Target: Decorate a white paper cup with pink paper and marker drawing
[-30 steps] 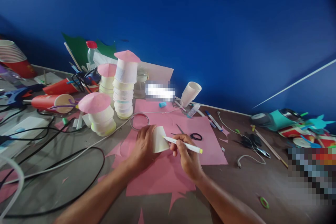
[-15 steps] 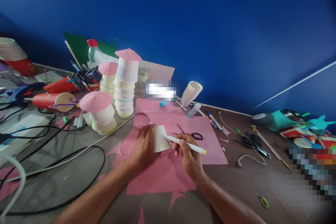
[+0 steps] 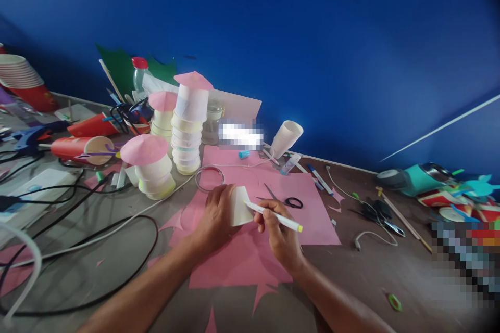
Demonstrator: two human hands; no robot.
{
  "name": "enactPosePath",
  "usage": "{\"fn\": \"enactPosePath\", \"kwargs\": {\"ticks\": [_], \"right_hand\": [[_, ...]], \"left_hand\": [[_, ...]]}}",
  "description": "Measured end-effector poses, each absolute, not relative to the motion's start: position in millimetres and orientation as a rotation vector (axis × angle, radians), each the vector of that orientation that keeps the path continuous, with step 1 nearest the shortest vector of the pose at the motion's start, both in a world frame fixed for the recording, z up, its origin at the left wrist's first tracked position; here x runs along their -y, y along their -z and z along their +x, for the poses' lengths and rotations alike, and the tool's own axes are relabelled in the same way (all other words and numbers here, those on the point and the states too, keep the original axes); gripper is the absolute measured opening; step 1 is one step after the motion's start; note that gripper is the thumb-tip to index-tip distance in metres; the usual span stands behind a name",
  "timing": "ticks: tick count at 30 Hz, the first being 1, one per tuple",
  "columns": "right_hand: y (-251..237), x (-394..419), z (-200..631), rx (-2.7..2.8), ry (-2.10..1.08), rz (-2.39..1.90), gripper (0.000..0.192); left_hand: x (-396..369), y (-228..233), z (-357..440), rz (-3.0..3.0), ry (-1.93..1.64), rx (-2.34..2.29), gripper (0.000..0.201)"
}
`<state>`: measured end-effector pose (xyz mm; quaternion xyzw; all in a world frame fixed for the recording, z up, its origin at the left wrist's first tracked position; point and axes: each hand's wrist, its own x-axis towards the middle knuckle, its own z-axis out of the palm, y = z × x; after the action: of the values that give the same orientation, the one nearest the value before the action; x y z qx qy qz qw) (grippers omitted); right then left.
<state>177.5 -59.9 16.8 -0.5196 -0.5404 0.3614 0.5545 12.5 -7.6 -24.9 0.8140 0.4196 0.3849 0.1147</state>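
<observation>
My left hand (image 3: 213,216) presses an upturned white paper cup (image 3: 240,207) down onto a sheet of pink paper (image 3: 242,257). My right hand (image 3: 278,237) grips a white marker with a yellow-green end (image 3: 275,215); its tip touches the cup's right side near the rim. Black-handled scissors (image 3: 287,200) lie on the pink paper just beyond my right hand. A clear ring (image 3: 209,178) lies just beyond my left hand.
Stacks of white cups topped with pink paper discs (image 3: 187,125) stand behind left. Red cups (image 3: 80,146), a glue gun (image 3: 29,138) and black and white cables (image 3: 97,239) crowd the left. A tilted white cup stack (image 3: 284,138), pens (image 3: 319,179), and a teal object (image 3: 414,179) lie right.
The marker's tip has shifted slightly along the cup's edge and its free end swung a little. My left hand and the cup have stayed put.
</observation>
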Motion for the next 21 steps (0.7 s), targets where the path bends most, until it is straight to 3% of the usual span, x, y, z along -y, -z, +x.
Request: {"fn": "enactPosePath", "kwargs": {"ticks": [13, 21], "right_hand": [[-23.1, 62.9, 175.9, 1.373, -0.868, -1.241, 0.027], [-18.3, 61.6, 178.2, 1.301, -0.892, -1.227, 0.034]], "left_hand": [[8.3, 20.8, 12.5, 2.412, -1.119, -1.234, 0.070], [7.9, 22.4, 12.2, 2.428, -1.089, -1.258, 0.076]]}}
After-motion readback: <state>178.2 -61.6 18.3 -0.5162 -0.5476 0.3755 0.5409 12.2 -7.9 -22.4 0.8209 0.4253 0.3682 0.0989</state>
